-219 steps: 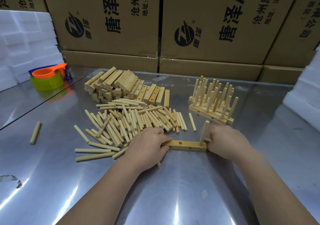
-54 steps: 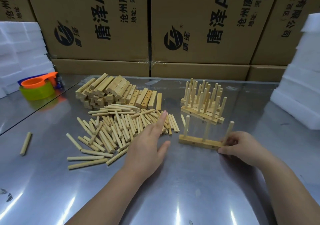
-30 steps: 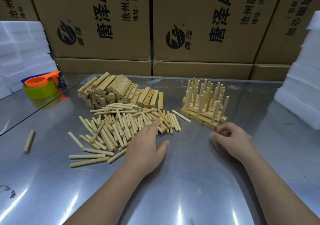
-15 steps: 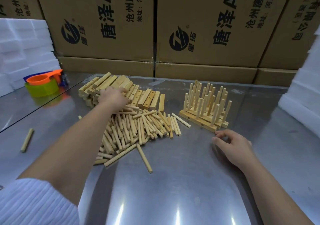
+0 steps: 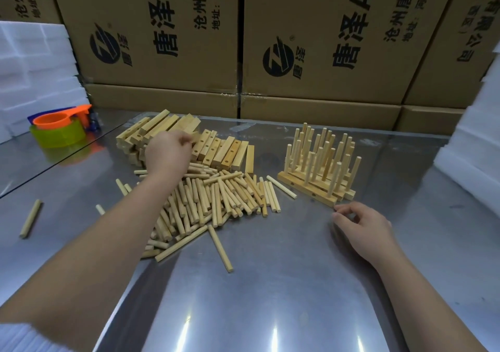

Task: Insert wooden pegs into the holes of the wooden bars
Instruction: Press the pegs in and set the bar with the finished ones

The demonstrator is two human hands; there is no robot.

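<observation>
The left hand [image 5: 169, 154] reaches onto the stack of wooden bars [image 5: 227, 152], its fingers curled down over a bar's end; whether they grip it I cannot tell. The bars right of this hand lie flat, side by side, long axes running away from the person, pale wood with drilled holes facing up. Under the wrist the loose pegs [image 5: 216, 197] lie flat in a heap, mostly pointing the same way. The right hand [image 5: 362, 227] rests on the steel table [image 5: 270, 297], fingers loosely bent, holding nothing. Just beyond its fingertips sit the finished bars [image 5: 311, 189], their pegs upright. Well left of the left hand lie 1 stray peg [image 5: 31, 221] and an orange scoop [image 5: 58, 118]. Cardboard boxes [image 5: 162, 40] stand beyond both hands.
</observation>
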